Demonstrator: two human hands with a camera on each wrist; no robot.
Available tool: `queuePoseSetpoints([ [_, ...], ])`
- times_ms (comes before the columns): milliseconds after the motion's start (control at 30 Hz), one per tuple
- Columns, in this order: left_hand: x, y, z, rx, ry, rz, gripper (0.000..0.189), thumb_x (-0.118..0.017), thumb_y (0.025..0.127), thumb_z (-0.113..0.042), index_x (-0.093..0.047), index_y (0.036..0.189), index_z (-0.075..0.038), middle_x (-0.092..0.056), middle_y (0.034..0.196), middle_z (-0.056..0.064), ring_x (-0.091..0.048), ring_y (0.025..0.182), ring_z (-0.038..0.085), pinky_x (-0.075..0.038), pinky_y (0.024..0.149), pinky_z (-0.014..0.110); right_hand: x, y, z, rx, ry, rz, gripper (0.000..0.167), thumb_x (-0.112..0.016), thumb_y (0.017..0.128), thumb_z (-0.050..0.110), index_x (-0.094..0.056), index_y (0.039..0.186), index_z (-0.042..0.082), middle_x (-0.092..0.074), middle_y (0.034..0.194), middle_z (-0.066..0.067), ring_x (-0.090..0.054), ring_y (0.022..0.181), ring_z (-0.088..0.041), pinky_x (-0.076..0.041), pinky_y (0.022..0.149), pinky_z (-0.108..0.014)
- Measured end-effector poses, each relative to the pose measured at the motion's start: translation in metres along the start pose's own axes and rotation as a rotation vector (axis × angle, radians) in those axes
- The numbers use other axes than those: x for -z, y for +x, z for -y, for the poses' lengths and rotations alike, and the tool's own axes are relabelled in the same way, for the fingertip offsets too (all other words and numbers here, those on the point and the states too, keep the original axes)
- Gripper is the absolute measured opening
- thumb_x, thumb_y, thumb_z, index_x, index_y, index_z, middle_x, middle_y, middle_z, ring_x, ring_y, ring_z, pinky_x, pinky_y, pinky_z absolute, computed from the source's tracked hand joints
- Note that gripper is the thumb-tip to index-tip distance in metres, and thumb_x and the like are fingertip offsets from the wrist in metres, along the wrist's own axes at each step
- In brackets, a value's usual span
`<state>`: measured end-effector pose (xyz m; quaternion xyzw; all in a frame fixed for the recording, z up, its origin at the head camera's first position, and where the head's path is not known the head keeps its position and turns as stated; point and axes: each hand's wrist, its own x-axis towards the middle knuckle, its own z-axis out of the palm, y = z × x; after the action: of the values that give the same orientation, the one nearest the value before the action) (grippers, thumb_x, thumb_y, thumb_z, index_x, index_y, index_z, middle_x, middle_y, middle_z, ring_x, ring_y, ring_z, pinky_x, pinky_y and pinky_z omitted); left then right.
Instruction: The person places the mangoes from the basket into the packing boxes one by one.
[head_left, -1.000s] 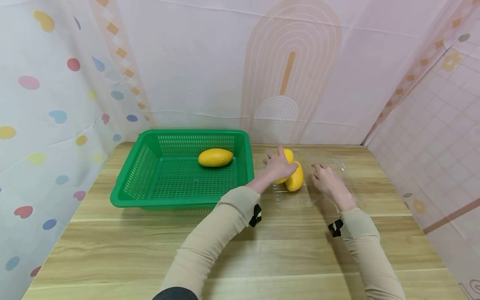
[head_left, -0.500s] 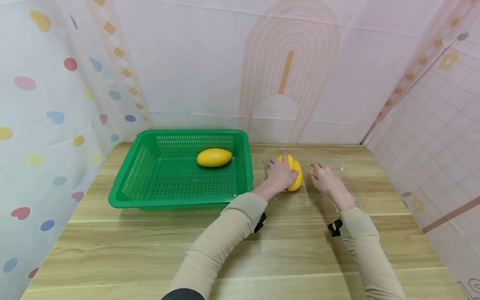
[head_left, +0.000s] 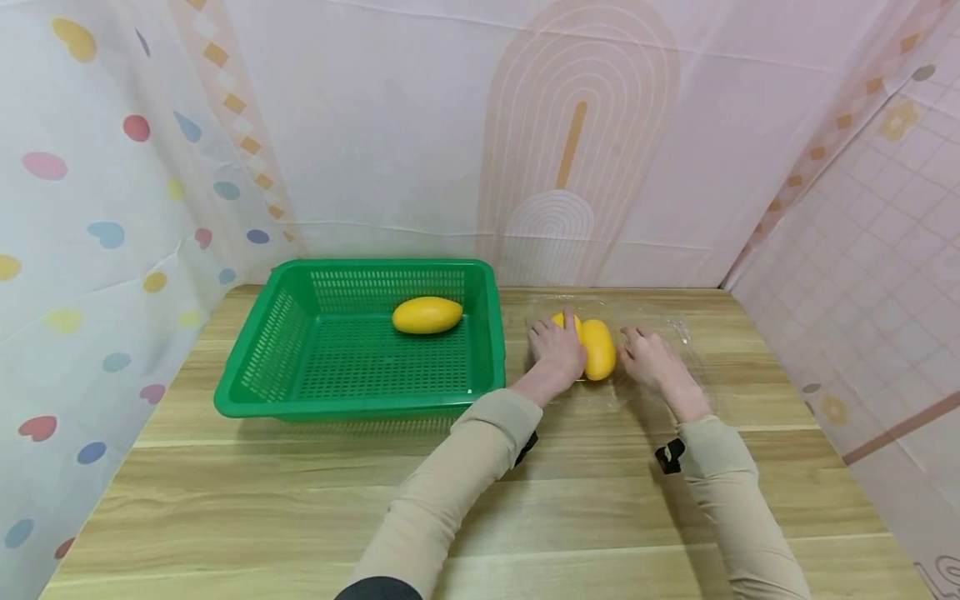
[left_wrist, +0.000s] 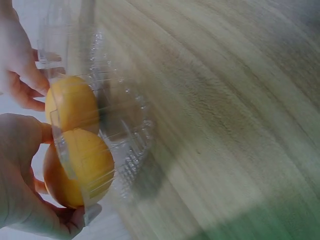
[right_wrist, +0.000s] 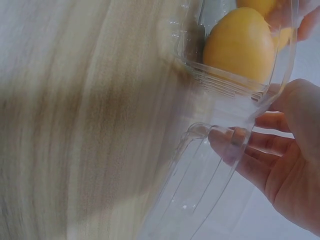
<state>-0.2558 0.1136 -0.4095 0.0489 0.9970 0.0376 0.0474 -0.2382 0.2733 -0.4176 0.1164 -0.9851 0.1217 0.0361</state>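
Apparently we're seating mango (left_wrist: 82, 162) in clamshell (right_wrist: 182, 195) | left hand (head_left: 558, 347) gripping it, right hand (head_left: 660, 364) pinching clamshell edge | next: probably gentle release

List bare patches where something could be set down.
Bare: wood-grain tabletop in front of the green plastic basket, left of the beige left sleeve; also between it and the right sleeve. Crowded: the clear plastic container, with two yellow oval fruits, left hand and right hand.

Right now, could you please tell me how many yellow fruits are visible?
3. The first fruit lies in the green basket; the second fruit, partly covered by the left hand gripping it, and the third fruit beside it are in the clear container. No others show.
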Motion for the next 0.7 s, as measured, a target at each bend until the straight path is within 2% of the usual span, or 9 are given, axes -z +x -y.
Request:
queuePoseSetpoints([
  [233,-0.0031,0.0023,0.0025,-0.019,0.024,-0.007,0.060,-0.039,0.099,-0.036,-0.018,0.152,-0.018,-0.051,0.129,0.020,-0.048,0.115,0.030,-0.038,0.103,0.037,-0.0012,0.0008,0.0010,0.001,-0.001,-0.001,0.043,-0.050,0.094,0.015,-0.049,0.129,-0.010,-0.052,0.128,-0.034,-0.055,0.112,-0.049,-0.045,0.093,-0.056],
  [467,0.0002,0.0000,0.0028,-0.076,0.011,0.002,0.058,-0.044,0.097,-0.035,-0.025,0.150,-0.020,-0.043,0.141,0.020,-0.040,0.127,0.032,-0.040,0.103,0.035,-0.0030,0.0000,-0.0002,0.002,0.003,-0.015,0.042,-0.052,0.093,0.014,-0.050,0.128,-0.010,-0.052,0.127,-0.033,-0.056,0.111,-0.048,-0.047,0.091,-0.056],
  [700,0.0069,-0.0018,0.0024,-0.129,-0.022,0.002,0.051,-0.042,0.098,-0.037,-0.034,0.145,-0.018,-0.046,0.136,0.014,-0.044,0.125,0.031,-0.047,0.095,0.037,-0.0015,-0.0014,-0.0010,0.003,-0.002,-0.011,0.042,-0.052,0.093,0.013,-0.049,0.127,-0.011,-0.052,0.126,-0.034,-0.055,0.110,-0.049,-0.046,0.090,-0.057],
])
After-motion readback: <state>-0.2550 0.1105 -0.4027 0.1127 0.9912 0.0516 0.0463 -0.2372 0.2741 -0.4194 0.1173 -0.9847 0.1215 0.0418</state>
